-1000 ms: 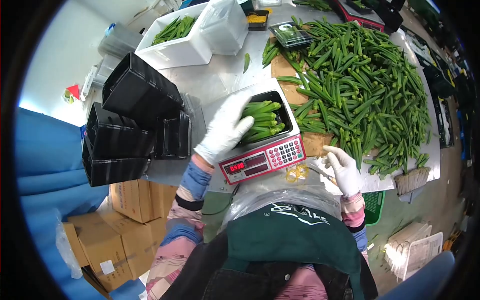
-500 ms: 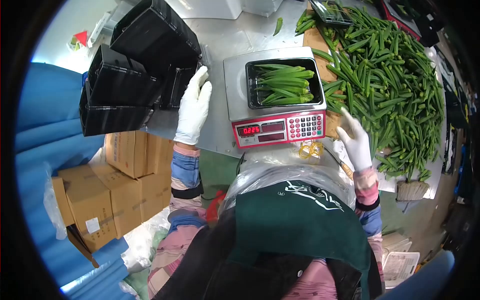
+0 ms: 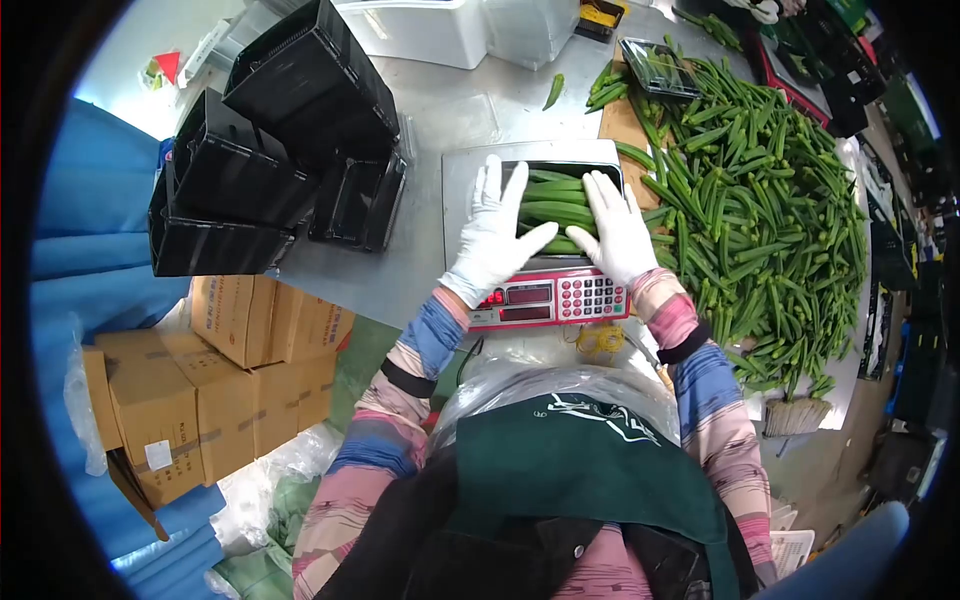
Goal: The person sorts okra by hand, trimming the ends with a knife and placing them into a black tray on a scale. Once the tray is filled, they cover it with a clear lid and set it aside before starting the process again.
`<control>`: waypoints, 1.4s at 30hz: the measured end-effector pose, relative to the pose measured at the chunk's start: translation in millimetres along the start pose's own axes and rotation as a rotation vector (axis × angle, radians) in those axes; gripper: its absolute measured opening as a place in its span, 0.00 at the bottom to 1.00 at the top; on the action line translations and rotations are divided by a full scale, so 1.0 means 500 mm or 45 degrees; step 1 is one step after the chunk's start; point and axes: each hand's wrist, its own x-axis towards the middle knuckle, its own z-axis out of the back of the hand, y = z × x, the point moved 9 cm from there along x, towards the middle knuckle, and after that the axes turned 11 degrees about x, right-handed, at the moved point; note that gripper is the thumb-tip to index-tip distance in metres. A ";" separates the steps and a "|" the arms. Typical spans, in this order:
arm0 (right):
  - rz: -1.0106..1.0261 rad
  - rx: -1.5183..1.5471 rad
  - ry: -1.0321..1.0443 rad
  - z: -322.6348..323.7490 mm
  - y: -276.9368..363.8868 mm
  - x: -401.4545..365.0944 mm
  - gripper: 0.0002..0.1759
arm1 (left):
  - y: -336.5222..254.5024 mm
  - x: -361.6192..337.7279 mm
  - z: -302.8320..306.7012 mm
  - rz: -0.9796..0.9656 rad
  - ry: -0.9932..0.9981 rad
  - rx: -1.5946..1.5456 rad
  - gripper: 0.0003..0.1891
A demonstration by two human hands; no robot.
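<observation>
A black tray of okra (image 3: 556, 203) rests on the silver plate of a red scale (image 3: 590, 297). White gloves cover both hands. My left hand (image 3: 497, 228) lies at the tray's left side, fingers apart, its thumb over the okra. At the tray's right side is my right hand (image 3: 618, 230), fingers spread, with its thumb reaching over the lower okra. Part of the tray's rim and the left end of the scale's display are hidden by the hands.
Stacked black trays (image 3: 312, 90) stand at the left. A large okra pile (image 3: 765, 220) covers the right, with a packed tray (image 3: 660, 68) at its top edge. Yellow bands (image 3: 600, 340) and a brush (image 3: 795, 415) lie near the front. Cardboard boxes (image 3: 225, 400) are stacked at lower left.
My left hand has moved right from beside the black trays, and my right hand has moved up and left; both are now at the okra tray on the scale.
</observation>
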 end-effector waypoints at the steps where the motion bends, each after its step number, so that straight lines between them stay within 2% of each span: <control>1: 0.016 -0.054 0.015 -0.007 0.005 0.003 0.46 | -0.007 -0.003 -0.003 -0.020 0.022 0.053 0.47; 5: 0.140 -0.193 0.147 -0.011 0.024 0.042 0.45 | -0.018 0.003 -0.007 -0.057 0.107 0.306 0.46; 8: 0.153 -0.102 0.163 -0.018 0.012 0.046 0.45 | -0.025 0.009 0.004 -0.048 0.109 0.302 0.44; 11: 0.044 0.331 -0.029 0.010 -0.013 0.030 0.41 | -0.012 0.001 0.000 -0.075 0.129 0.138 0.43; 13: -0.100 0.646 -0.233 0.043 -0.047 0.007 0.36 | 0.015 0.007 0.033 -0.051 0.018 -0.059 0.34; 14: -0.130 0.651 -0.404 0.076 -0.064 -0.009 0.32 | 0.037 0.018 0.057 -0.046 -0.057 -0.098 0.31; 16: -0.277 0.668 -0.584 0.103 -0.130 -0.058 0.28 | 0.097 0.056 0.120 -0.073 -0.312 -0.010 0.25; 18: -0.459 0.736 -0.627 0.109 -0.172 -0.106 0.25 | 0.202 0.098 0.130 0.148 -0.308 -0.082 0.22; 19: -0.429 0.716 -0.688 0.113 -0.172 -0.120 0.23 | 0.251 0.124 0.115 0.175 -0.235 -0.088 0.20; 22: -0.482 0.774 -0.617 0.104 -0.140 -0.144 0.20 | 0.418 0.191 0.004 0.255 0.009 -0.168 0.19; 23: -0.520 0.810 -0.641 0.097 -0.130 -0.153 0.18 | 0.461 0.211 -0.035 0.213 0.048 -0.146 0.19; 27: -0.658 0.994 -0.731 0.056 -0.132 -0.201 0.17 | 0.471 0.249 -0.107 0.052 0.231 0.162 0.17; 30: -0.704 0.972 -0.696 0.043 -0.134 -0.228 0.17 | 0.471 0.261 -0.193 0.020 0.672 0.297 0.12; 31: -0.714 0.980 -0.680 0.041 -0.131 -0.232 0.17 | 0.482 0.262 -0.219 0.020 0.668 0.147 0.09; 34: -0.770 0.925 -0.627 0.041 -0.136 -0.243 0.17 | 0.472 0.279 -0.231 -0.029 0.640 0.217 0.09; 38: -0.756 0.921 -0.597 0.041 -0.145 -0.244 0.16 | 0.462 0.272 -0.230 -0.043 0.758 0.204 0.09; 41: -0.737 0.933 -0.592 0.038 -0.145 -0.236 0.16 | 0.495 0.272 -0.247 0.003 0.693 0.153 0.09; 42: -0.729 0.927 -0.598 0.040 -0.145 -0.233 0.16 | 0.497 0.279 -0.230 0.004 0.576 0.208 0.10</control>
